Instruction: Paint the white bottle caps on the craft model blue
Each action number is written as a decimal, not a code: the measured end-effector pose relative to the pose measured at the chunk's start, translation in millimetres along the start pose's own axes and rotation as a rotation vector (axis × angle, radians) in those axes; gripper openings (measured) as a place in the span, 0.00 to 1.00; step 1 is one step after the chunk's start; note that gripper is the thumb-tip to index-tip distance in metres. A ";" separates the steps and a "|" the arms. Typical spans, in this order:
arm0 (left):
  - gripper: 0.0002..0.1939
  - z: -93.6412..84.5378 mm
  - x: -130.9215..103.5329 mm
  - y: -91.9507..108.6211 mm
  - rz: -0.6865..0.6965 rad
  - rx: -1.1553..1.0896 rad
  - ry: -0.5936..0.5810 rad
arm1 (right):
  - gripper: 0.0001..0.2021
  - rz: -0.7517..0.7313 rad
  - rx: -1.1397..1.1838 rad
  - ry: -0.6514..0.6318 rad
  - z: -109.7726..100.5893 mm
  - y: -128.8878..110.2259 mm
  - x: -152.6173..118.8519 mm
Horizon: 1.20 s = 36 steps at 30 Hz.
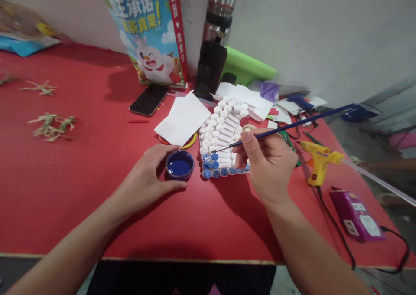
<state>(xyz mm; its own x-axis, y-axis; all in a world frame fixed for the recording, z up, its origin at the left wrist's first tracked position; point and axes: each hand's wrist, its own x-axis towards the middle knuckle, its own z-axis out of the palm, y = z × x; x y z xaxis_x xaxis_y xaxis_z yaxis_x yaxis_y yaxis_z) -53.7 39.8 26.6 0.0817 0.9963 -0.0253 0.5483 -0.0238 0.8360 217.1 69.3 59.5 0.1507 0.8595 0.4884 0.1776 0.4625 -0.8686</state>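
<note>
My left hand (152, 169) curves round a small bowl of blue paint (180, 178) on the table, thumb along its near side and fingers at the far side. A thin blue paintbrush (289, 127) is pinched in my right hand (268, 160). Its tip points left and rests at or just over a board covered with rolled white discs (214, 132). Along the board's near edge and near left corner, several discs are blue; the rest are white. Flat white strips run up its middle. My right hand hides part of the board's right side.
White paper (183, 119) and a phone (148, 99) lie behind the bowl. A printed bag (156, 39) and a metal flask (221, 8) stand at the back. To the right are a yellow glue gun (318, 160), a purple box (355, 217) and black cords.
</note>
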 end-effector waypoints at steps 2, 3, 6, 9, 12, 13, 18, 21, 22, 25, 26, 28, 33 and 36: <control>0.51 -2.7 -2.7 -1.1 -0.015 -0.024 0.035 | 0.18 0.004 0.031 0.039 0.6 -4.1 1.7; 0.51 -4.5 -3.6 0.6 -0.002 -0.028 0.065 | 0.19 0.012 0.054 0.060 0.9 -5.8 2.5; 0.37 -10.1 -3.3 16.0 0.121 0.025 0.166 | 0.21 0.066 0.135 0.111 1.1 -8.7 4.8; 0.31 -10.6 1.2 40.3 0.255 0.018 0.118 | 0.22 0.148 0.183 0.130 0.6 -8.7 6.8; 0.30 -4.3 7.3 60.6 0.318 -0.019 0.062 | 0.24 0.186 0.213 0.148 0.5 -6.9 8.9; 0.29 -1.5 9.5 65.3 0.315 -0.039 0.053 | 0.25 0.190 0.219 0.150 0.6 -6.2 9.6; 0.24 9.4 19.2 76.2 0.283 -0.140 -0.008 | 0.26 0.194 0.194 0.120 -0.3 -4.2 10.1; 0.16 14.3 21.8 79.1 0.254 -0.201 0.000 | 0.24 0.202 0.172 0.079 -1.5 -4.2 8.6; 0.13 15.8 22.2 80.0 0.242 -0.223 0.007 | 0.24 0.204 0.173 0.071 -1.8 -4.2 8.3; 0.05 18.5 22.0 82.3 0.214 -0.279 0.018 | 0.23 0.201 0.207 0.064 -2.1 -4.0 8.0; 0.05 18.6 21.6 82.7 0.208 -0.296 0.013 | 0.23 0.202 0.224 0.064 -2.0 -4.0 8.1; 0.07 17.7 20.5 82.6 0.199 -0.319 0.007 | 0.22 0.207 0.251 0.061 -1.6 -3.7 8.3; 0.10 13.3 17.6 79.7 0.198 -0.288 0.061 | 0.24 0.190 0.191 0.061 -1.1 -1.2 8.5; 0.12 7.5 17.1 79.7 0.164 -0.263 0.102 | 0.26 0.166 0.130 0.062 -1.4 1.7 9.8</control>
<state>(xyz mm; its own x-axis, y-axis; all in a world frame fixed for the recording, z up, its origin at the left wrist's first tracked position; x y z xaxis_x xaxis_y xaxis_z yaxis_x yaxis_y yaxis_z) -2.3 54.3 88.6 0.0596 0.9845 0.1651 0.2996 -0.1754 0.9378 220.3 78.2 63.0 0.2278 0.9129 0.3386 0.0190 0.3436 -0.9389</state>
